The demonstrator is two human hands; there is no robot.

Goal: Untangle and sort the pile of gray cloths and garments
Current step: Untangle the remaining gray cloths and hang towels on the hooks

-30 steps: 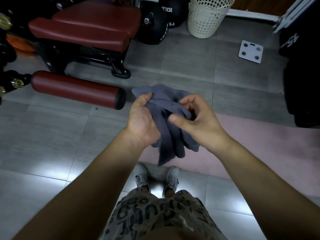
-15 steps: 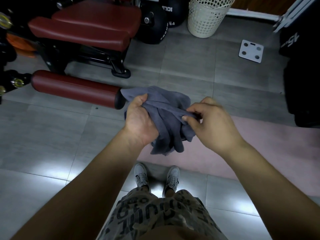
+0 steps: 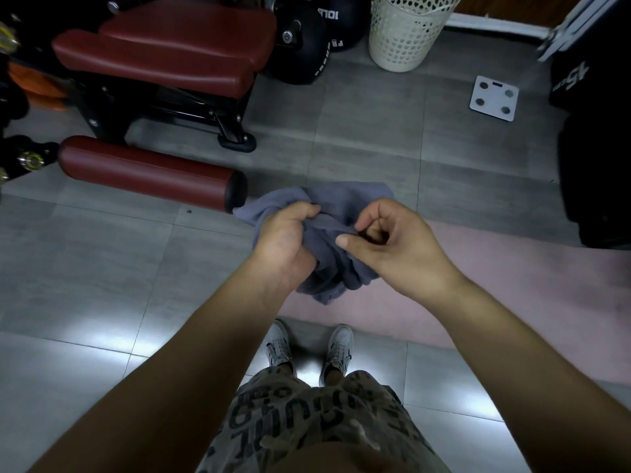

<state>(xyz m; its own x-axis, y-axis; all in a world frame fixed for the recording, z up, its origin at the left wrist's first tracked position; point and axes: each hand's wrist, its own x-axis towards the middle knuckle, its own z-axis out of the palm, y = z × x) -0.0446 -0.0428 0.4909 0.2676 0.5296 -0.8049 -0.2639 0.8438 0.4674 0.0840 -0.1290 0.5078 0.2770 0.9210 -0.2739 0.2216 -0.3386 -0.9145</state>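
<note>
**A:** Where's the gray cloth?

**B:** Up in the air in front of the person, bunched between both hands. Its loose end hangs down below the wrists. Underneath it, the edge of the pink mat meets the tiled floor.

**A:** And how are the hands on it?

**B:** The left hand has its fingers curled round a thick wad of the fabric, thumb lying over the top. The right hand is just beside it, thumb and bent forefinger nipping a ridge of the same cloth. The hands are close, but they don't touch.

**A:** What's around them?

**B:** Straight down there's a pair of pale sneakers side by side on the tiles, and patterned shorts nearer the camera. Left of the cloth lies a dark red padded roller with a black end cap, which sits near the cloth's corner. Behind that is a bench with the same red cushions on a black frame. Farther back are black weight balls and a cream basket full of holes, standing upright by the wall. A white scale lies flat on the floor off to the basket's right.
</note>
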